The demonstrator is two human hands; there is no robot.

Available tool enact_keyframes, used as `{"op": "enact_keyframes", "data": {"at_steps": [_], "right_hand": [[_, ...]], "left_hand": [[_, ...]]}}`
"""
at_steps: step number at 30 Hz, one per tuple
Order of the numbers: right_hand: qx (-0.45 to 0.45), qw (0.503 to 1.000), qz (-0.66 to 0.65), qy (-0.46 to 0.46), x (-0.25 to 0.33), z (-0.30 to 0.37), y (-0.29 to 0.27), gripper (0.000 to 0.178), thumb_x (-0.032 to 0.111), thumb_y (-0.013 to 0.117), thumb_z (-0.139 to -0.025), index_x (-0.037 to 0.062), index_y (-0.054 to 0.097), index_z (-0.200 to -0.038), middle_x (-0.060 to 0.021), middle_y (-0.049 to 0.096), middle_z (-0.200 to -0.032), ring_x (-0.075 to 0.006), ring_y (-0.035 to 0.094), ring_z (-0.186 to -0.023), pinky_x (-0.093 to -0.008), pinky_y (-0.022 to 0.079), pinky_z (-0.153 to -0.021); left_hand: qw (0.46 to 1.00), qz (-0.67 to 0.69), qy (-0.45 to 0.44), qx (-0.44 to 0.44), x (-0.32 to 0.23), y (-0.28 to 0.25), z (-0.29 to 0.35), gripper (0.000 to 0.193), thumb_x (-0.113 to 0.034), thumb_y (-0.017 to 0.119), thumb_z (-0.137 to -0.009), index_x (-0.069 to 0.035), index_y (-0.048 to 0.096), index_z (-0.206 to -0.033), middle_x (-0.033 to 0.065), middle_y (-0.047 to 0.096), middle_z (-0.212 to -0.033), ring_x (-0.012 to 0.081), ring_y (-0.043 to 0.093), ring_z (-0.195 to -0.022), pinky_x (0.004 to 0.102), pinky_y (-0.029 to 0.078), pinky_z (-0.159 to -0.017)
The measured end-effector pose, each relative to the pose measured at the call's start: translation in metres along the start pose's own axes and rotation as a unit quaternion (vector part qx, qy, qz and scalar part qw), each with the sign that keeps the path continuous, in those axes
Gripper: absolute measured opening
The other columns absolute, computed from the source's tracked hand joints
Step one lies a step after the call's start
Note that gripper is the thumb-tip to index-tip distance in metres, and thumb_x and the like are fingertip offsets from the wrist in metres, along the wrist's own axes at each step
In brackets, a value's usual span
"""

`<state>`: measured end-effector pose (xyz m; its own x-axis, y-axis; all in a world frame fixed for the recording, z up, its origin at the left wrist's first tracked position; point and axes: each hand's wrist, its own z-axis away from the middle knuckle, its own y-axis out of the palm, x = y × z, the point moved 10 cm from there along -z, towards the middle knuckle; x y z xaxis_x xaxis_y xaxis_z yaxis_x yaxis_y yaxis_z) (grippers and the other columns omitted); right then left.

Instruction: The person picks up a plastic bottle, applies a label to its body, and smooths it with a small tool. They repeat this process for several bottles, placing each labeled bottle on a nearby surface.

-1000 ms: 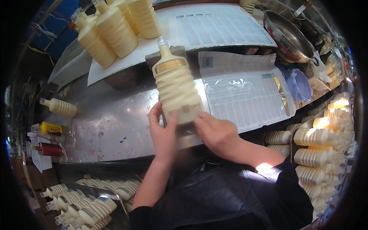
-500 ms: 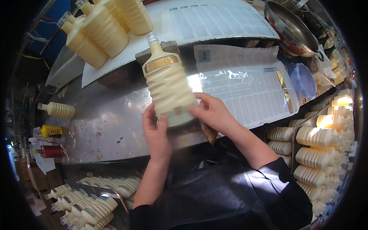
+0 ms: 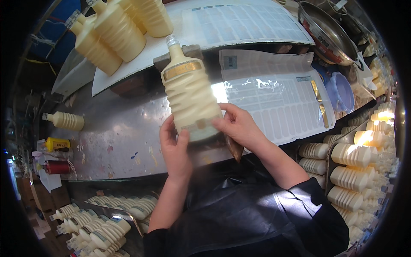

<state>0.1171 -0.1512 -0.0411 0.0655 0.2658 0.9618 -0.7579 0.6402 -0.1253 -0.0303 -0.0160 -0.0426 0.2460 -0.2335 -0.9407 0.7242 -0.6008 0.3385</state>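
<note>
Left hand (image 3: 174, 147) and right hand (image 3: 240, 127) grip a cream bottle (image 3: 190, 94) with their fingers, flanking its base; its long axis runs away, neck farthest.

The held bottle (image 3: 192, 96) was cream with a gold band (image 3: 183, 70), the worktop (image 3: 107, 128) grey flecked with blue and yellow, the basin (image 3: 342, 92) lavender, the cylinder (image 3: 57, 167) dark red.

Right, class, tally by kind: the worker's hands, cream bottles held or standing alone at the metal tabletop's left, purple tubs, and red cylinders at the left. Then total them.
Hands: 2 (left hand, right hand)
Cream bottles: 2 (held bottle, lone bottle)
Purple tub: 1
Red cylinder: 1
Total: 6
</note>
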Motion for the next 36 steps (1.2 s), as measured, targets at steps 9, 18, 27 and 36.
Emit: {"op": "enact_keyframes", "data": {"at_steps": [9,18,27,36], "right_hand": [[0.103,0.987,-0.115,0.036,0.001,0.007,0.002,0.051,0.033,0.058,-0.106,0.0008,0.054,-0.146,-0.0025,0.066,-0.110,-0.0080,0.058,-0.099,-0.0252,0.049,-0.085],[0.080,0.990,-0.115,0.018,-0.012,0.002,0.011,0.048,0.017,0.061,-0.105,-0.0026,0.050,-0.148,-0.0079,0.070,-0.120,-0.0101,0.064,-0.106,-0.0262,0.052,-0.092],[0.032,0.993,-0.115,-0.021,-0.020,-0.002,0.006,0.047,0.022,0.066,-0.099,0.0044,0.059,-0.142,-0.0048,0.070,-0.091,-0.0089,0.062,-0.081,-0.0275,0.053,-0.074],[0.062,0.989,-0.128,0.025,-0.015,0.002,0.009,0.048,0.019,0.062,-0.105,-0.0030,0.052,-0.146,-0.0071,0.070,-0.122,-0.0109,0.063,-0.108,-0.0273,0.051,-0.094]], "left_hand": [[1.000,-0.001,-0.020,0.001,-0.002,-0.007,0.001,0.044,-0.013,0.057,-0.105,0.000,0.050,-0.146,0.0118,0.056,-0.143,0.0210,0.052,-0.133,0.0366,0.037,-0.116],[0.999,0.036,-0.016,0.014,-0.001,-0.003,0.003,0.057,-0.012,0.071,-0.097,-0.001,0.049,-0.148,0.0108,0.056,-0.145,0.0203,0.051,-0.134,0.0362,0.037,-0.117],[0.999,0.035,-0.018,0.010,0.001,-0.003,0.002,0.057,-0.011,0.072,-0.096,-0.001,0.050,-0.147,0.0101,0.057,-0.142,0.0204,0.052,-0.132,0.0365,0.037,-0.116],[0.998,0.052,-0.019,-0.001,0.001,-0.003,0.002,0.051,-0.005,0.065,-0.098,0.000,0.049,-0.146,0.0114,0.055,-0.142,0.0209,0.052,-0.131,0.0373,0.040,-0.114]]}}
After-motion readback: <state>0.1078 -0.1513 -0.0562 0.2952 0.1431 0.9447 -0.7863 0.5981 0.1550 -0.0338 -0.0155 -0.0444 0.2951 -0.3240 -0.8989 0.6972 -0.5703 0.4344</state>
